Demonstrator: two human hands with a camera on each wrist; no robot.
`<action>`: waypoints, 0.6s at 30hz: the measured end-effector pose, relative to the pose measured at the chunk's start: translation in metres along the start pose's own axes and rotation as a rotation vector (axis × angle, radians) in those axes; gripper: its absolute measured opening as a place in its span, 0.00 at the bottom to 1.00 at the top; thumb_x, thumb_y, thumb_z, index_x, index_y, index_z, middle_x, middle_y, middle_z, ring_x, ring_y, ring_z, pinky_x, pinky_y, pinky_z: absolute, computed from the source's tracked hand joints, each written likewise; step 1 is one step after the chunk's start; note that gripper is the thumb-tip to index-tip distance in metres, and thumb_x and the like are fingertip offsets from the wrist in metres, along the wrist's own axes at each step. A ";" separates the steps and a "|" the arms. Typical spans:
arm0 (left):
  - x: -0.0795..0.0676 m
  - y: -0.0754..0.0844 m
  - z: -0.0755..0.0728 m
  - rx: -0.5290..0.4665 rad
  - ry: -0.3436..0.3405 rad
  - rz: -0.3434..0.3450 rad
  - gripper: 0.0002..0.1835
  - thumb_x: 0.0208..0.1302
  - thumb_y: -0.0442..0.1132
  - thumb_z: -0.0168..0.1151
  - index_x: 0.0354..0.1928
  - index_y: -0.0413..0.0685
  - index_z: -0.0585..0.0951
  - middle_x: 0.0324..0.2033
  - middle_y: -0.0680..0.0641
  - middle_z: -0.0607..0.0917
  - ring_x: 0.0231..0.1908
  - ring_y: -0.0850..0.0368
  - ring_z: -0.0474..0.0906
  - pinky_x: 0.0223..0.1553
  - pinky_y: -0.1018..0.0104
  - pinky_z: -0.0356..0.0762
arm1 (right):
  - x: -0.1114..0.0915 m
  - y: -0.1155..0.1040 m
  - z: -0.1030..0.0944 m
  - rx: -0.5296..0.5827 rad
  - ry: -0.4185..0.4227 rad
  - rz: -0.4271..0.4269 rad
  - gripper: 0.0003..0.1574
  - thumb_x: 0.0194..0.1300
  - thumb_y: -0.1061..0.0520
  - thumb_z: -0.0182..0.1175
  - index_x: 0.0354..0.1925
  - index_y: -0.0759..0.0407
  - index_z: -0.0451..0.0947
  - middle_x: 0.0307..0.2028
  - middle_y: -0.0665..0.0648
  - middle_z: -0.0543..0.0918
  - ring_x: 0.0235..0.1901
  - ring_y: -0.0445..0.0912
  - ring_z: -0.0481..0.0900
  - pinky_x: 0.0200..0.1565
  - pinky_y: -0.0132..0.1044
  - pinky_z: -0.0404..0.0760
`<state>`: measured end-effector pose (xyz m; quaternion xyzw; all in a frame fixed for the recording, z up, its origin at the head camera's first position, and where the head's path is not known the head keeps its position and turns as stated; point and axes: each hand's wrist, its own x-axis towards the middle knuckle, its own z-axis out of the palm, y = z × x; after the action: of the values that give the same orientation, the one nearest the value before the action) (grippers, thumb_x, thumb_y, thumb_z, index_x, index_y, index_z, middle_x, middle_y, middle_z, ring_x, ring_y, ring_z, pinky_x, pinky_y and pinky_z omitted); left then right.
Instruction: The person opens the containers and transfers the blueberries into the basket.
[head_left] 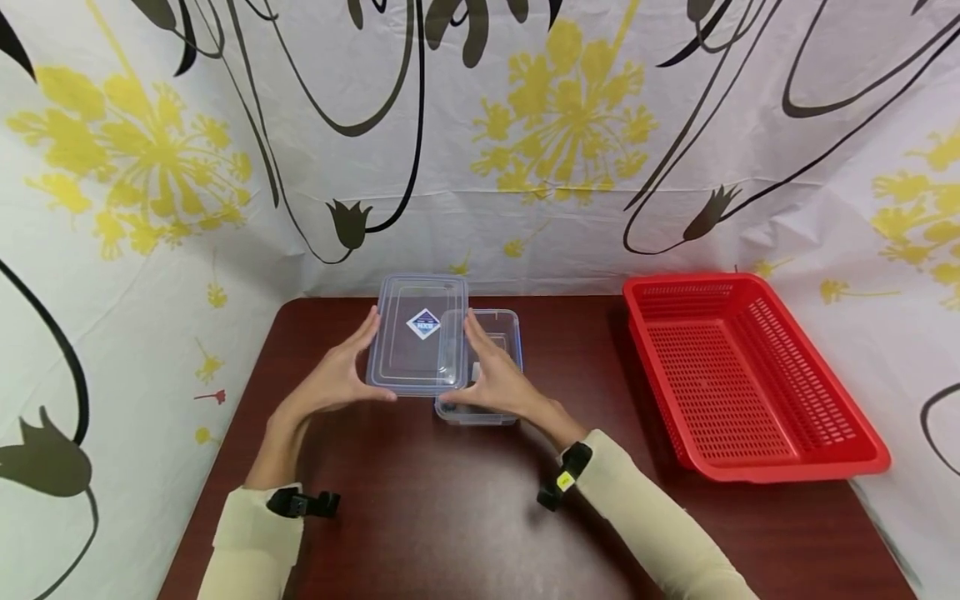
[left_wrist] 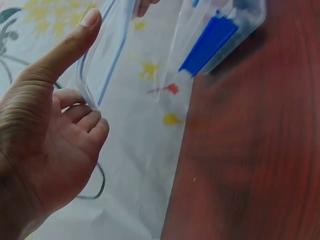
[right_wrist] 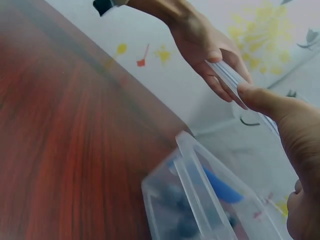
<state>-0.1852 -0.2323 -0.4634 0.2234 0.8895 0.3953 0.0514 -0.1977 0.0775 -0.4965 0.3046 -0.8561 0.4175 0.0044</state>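
Both hands hold a clear plastic lid [head_left: 405, 358] with a blue-edged rim and a diamond-shaped label, raised above the table. My left hand [head_left: 335, 375] grips its left side, thumb at the near corner and fingers along the edge. On the opposite side my right hand [head_left: 498, 379] pinches the lid the same way. Below and a little to the right stands a clear plastic container [head_left: 498, 329], partly hidden by the lid and right hand. In the right wrist view the container [right_wrist: 165, 205] has a blue clip and dark, blurred things inside.
A red perforated basket [head_left: 720, 392] stands on the right of the dark wooden table [head_left: 435, 517]. Patterned white cloth [head_left: 555, 242] hangs behind the table and along both sides.
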 end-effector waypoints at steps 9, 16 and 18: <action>-0.030 -0.026 -0.024 -0.011 -0.015 -0.019 0.71 0.47 0.40 0.89 0.86 0.44 0.47 0.85 0.39 0.45 0.81 0.32 0.48 0.76 0.43 0.60 | 0.014 -0.024 0.041 0.003 -0.018 0.036 0.89 0.47 0.38 0.86 0.84 0.67 0.39 0.85 0.63 0.36 0.81 0.61 0.52 0.76 0.50 0.64; -0.049 -0.048 -0.034 -0.181 -0.030 -0.020 0.70 0.49 0.34 0.87 0.86 0.44 0.46 0.86 0.42 0.42 0.78 0.49 0.57 0.62 0.86 0.65 | 0.024 -0.043 0.062 0.026 -0.001 0.025 0.89 0.47 0.40 0.87 0.84 0.69 0.39 0.84 0.68 0.37 0.81 0.61 0.52 0.75 0.47 0.65; -0.053 -0.053 -0.036 -0.240 -0.039 -0.009 0.70 0.49 0.31 0.86 0.85 0.41 0.45 0.85 0.40 0.40 0.78 0.61 0.54 0.62 0.85 0.65 | 0.026 -0.047 0.068 0.029 0.007 0.009 0.89 0.47 0.41 0.87 0.84 0.69 0.38 0.83 0.69 0.37 0.80 0.61 0.53 0.75 0.46 0.66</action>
<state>-0.1663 -0.3112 -0.4814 0.2190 0.8357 0.4943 0.0968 -0.1771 -0.0064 -0.5001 0.2992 -0.8514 0.4307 0.0011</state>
